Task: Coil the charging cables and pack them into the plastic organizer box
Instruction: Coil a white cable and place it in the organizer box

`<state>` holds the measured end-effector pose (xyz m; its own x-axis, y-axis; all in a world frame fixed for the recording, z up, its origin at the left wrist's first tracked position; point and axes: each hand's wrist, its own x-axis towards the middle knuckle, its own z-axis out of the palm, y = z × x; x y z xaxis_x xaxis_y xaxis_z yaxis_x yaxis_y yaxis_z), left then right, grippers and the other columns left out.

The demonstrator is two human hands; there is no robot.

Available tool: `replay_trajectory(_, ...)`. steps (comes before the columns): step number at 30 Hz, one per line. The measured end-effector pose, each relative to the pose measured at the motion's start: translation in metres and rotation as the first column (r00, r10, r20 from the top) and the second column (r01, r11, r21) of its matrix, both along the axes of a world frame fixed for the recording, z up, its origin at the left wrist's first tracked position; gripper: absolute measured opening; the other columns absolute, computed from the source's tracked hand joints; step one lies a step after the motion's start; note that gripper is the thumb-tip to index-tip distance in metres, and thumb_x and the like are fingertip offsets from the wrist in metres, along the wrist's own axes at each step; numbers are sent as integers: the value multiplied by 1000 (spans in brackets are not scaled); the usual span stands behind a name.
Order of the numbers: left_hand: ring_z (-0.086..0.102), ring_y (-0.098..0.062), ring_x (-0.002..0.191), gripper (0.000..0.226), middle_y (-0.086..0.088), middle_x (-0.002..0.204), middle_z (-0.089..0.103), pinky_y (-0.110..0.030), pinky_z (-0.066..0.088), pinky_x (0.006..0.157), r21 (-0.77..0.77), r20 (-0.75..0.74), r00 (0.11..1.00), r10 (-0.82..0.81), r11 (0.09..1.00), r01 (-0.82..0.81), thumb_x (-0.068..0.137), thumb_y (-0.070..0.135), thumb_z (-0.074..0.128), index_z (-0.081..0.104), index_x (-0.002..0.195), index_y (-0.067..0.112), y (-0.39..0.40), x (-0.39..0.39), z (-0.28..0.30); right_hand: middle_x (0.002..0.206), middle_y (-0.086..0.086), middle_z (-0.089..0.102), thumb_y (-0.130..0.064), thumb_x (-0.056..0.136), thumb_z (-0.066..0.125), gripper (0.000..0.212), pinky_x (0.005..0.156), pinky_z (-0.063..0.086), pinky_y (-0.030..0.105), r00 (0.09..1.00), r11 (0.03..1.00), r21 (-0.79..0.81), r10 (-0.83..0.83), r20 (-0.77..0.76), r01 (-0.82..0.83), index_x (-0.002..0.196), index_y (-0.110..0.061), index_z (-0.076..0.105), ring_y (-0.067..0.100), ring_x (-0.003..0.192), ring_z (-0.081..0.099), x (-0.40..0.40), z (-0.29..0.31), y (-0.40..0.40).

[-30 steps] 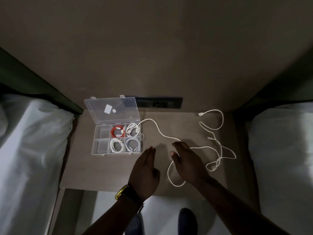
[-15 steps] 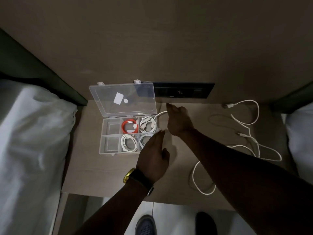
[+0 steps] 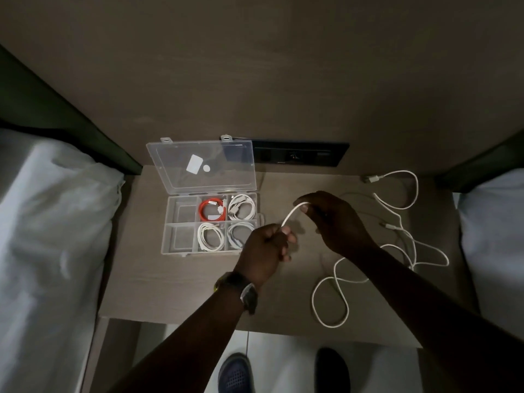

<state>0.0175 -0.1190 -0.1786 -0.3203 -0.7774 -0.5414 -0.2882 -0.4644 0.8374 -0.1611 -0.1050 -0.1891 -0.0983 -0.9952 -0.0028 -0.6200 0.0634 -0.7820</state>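
here, left hand (image 3: pixel 265 246): fist wrapped round one end of the white cable (image 3: pixel 292 215)
right hand (image 3: pixel 330 218): pinching the same cable just right of that grip
loose length: trails right of both grips on the table (image 3: pixel 175 285)
organizer box (image 3: pixel 211 222): open, just left of the grips, four coils inside

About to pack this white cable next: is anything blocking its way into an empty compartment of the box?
Nothing visible: the lid is open, both left compartments look empty, and both hands hold the white cable.
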Motion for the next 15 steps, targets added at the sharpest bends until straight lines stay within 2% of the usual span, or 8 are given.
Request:
replay_trajectory(1,48,-12,48,29,1,54,47,-31,53,61,216,-136,984,113,973,-82,98,22,53,69,77,10,6,-5,6,97,-4,70,-33,99,52,23,72,48,27,997,997,12,-74,22,74,104,-21,71,12,83,64,-2,0,3)
replay_trajectory(3,39,-10,43,28,5,50,41,-27,48,53,571,-373,879,296,820,-34,95,24,54,67,74,12,14,-11,18,83,-5,70,-35,98,53,21,73,47,28,988,986,71,-150,27,148,96,-24,71,11,78,64,-3,-3,15)
replay_trajectory(5,41,-9,45,25,6,52,45,-26,47,56,688,-565,708,424,716,119,95,23,53,66,77,11,13,-14,30,85,2,74,-33,99,52,23,77,51,35,996,984,154,-90,-28,93,95,-19,71,20,84,69,5,-7,37)
replay_trajectory(7,55,-12,55,24,1,62,57,-32,56,67,695,-627,577,523,711,110,94,17,51,68,80,8,8,-16,38,94,9,75,-32,99,48,28,78,52,39,994,986,152,81,-70,-70,103,-13,69,30,93,70,20,-4,67)
replay_trajectory(9,70,-22,73,23,-9,78,70,-40,59,82,670,-618,548,564,742,-8,92,13,50,70,84,4,6,-18,41,85,3,71,-44,99,36,36,68,48,35,966,961,168,238,-104,-219,108,-18,60,26,82,68,34,11,94)
replay_trajectory(12,67,-32,108,24,-22,113,69,-43,49,101,513,-607,623,494,842,-168,93,9,47,66,104,-3,4,-17,39,82,-1,66,-49,99,22,39,64,45,34,876,891,221,439,-200,-396,111,-25,51,23,75,65,35,39,119)
replay_trajectory(13,64,-31,115,26,-23,120,66,-41,45,105,426,-590,679,437,883,-199,96,8,45,64,109,-3,5,-16,38,84,-1,66,-48,99,21,38,64,46,34,859,873,237,473,-198,-427,111,-26,49,23,75,65,31,50,123)
replay_trajectory(15,64,-29,116,26,-21,121,67,-39,45,106,232,-512,813,277,956,-180,98,7,45,64,113,-4,9,-14,36,81,-2,64,-50,97,23,32,63,47,36,885,888,223,440,-154,-403,105,-30,47,22,73,64,20,70,120)
